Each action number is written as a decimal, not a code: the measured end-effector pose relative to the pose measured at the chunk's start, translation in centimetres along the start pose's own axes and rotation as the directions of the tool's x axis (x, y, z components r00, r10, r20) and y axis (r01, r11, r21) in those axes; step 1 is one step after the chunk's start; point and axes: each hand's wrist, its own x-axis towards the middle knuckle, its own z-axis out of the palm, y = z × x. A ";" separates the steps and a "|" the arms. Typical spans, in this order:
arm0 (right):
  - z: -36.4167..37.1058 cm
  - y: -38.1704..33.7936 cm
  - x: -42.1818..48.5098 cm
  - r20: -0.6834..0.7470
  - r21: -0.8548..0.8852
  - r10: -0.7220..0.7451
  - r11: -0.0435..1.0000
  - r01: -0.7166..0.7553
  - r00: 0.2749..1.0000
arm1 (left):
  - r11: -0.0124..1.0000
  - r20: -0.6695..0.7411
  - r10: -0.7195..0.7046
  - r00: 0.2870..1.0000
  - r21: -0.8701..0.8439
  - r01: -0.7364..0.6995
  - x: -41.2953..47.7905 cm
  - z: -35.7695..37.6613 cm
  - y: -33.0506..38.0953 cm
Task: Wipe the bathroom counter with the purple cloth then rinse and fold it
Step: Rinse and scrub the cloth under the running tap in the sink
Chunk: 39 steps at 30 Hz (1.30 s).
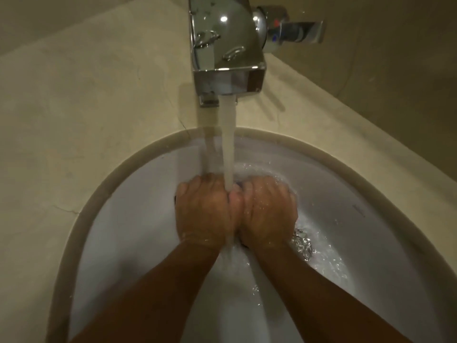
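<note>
Down in the white sink (148, 184): left hand (202, 211) and right hand (268, 211) side by side, touching, knuckles up. Fingers of both curled tight under, bunched around the purple cloth (237, 186), only dark slivers of it peeking out. Tap (227, 45) running, stream (228, 144) landing right between the hands. Beige counter (86, 95) all round.

Bare forearms (160, 293), wet L hand (202, 211) & R hand (268, 214)

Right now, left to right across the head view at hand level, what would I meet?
Beige stone counter, white oval sink basin, left hand, white water stream, right hand, both gripping a barely visible purple cloth.
</note>
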 end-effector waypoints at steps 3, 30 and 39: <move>0.1 0.1 0.1 0.017 -0.015 -0.021 1.000 0.021 1.000 | 0.998 -0.025 -0.032 0.999 -0.051 0.031 0.3 0.1 0.3; -2.7 -2.7 -1.9 0.175 0.740 0.284 0.593 -0.316 0.943 | 0.977 -0.093 0.135 0.987 -0.153 -0.148 -0.6 -4.9 -0.6; 0.0 -1.1 -4.2 -0.033 0.475 0.061 0.879 -0.038 0.998 | 0.930 -0.128 0.237 0.963 -0.257 -0.263 -2.5 -0.4 -1.9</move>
